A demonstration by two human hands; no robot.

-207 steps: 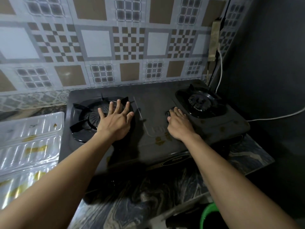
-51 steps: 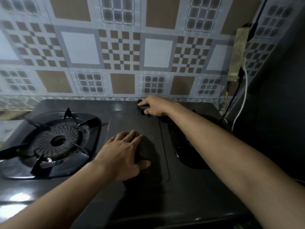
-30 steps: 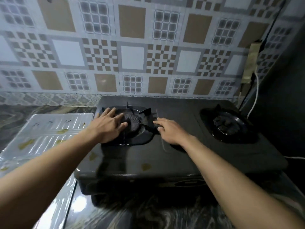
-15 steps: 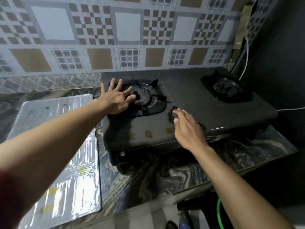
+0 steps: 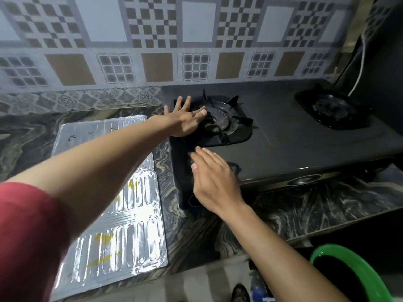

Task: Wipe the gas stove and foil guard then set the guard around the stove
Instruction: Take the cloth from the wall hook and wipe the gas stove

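Fingers (image 5: 185, 104) of the left hand (image 5: 183, 123) are straight and spread, lying flat on the stove (image 5: 305, 144) at the rim of its left burner (image 5: 220, 122); they hold nothing. Fingers (image 5: 206, 156) of the right hand (image 5: 214, 184) are straight and close together, palm down on the stove's front left corner. A dark bit shows just beside the palm, and I cannot tell whether it is a cloth or a knob. The stove sits at the back right of the worktop (image 5: 305, 205), against the wall (image 5: 196, 40). The guard (image 5: 113, 214) lies flat along the worktop's left side, reaching its front edge, just beside the stove but not around it.

The step looks like wiping the stove top, with the guard not yet set. To do it well, I would press with the left hand so the stove cannot slide on the smooth stone. The right should sweep in overlapping strokes toward the front edge, working into the recess round the burner and under the pointed pan supports, where grease likely gathers.

The stove is matt black sheet metal with rounded edges. Its burners are ribbed rings in glossy square trays. The guard is thin, shiny foil, embossed with long ovals and stained yellow. It will probably crease readily, so it wants light strokes along the ribs and lifting by two edges. The worktop is dark veined stone.
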